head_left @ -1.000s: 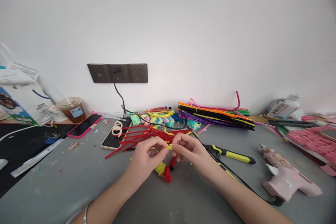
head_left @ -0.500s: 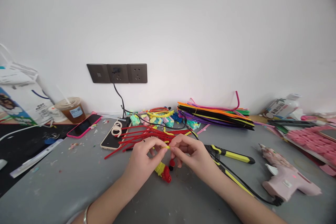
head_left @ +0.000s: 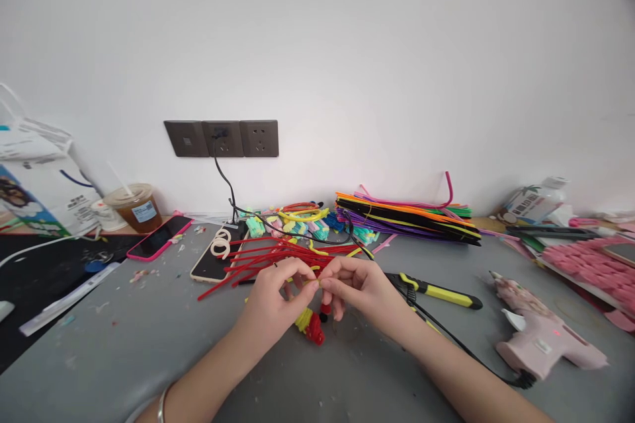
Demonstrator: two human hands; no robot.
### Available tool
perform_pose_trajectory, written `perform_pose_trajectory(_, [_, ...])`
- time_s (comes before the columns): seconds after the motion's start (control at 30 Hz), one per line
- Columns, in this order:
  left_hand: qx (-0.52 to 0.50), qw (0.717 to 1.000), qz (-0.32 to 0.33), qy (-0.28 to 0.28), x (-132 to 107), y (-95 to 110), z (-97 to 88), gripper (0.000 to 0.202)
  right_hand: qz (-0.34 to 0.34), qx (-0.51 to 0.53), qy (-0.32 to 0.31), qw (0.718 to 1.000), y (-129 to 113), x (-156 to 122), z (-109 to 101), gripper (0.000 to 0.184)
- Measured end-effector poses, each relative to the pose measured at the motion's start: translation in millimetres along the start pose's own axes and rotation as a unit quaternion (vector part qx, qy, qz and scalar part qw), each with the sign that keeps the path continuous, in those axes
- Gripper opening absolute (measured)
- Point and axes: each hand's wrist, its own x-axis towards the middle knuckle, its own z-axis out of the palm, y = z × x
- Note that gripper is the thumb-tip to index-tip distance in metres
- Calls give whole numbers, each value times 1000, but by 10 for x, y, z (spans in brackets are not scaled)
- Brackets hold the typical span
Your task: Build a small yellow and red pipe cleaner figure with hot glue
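Observation:
My left hand (head_left: 278,294) and my right hand (head_left: 361,287) meet above the grey table, thumb and fingertips pinched on each side. Between them is a short bit of yellow pipe cleaner (head_left: 318,280), mostly covered by the fingers. Below my left hand lies a fuzzy yellow-and-red wound figure (head_left: 312,328). A small red-and-black piece (head_left: 325,312) shows under my right fingers. Loose red pipe cleaners (head_left: 262,256) are spread just behind both hands.
Yellow-and-black pliers (head_left: 441,293) and a pink hot glue gun (head_left: 540,334) with its cable lie right. Bundled coloured pipe cleaners (head_left: 407,219) rest along the wall. Left are a phone with white rings (head_left: 218,258), a pink-edged phone (head_left: 159,238) and a drink cup (head_left: 139,208).
The fingertips have closed in on each other, so less of the yellow pipe cleaner shows. Both hands stay in nearly the same place; nothing else has visibly moved.

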Motion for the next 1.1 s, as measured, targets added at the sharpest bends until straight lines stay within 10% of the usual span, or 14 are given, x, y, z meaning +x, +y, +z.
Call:
perform_pose_trajectory(0.83, [-143, 985, -87, -35, 45, 73, -65, 23, -68, -34, 17, 997, -16, 21, -8, 27])
perform_pose_trajectory(1.1, [-133, 987, -91, -15, 47, 47, -38, 22, -288, -314, 80, 901, 32, -33, -42, 9])
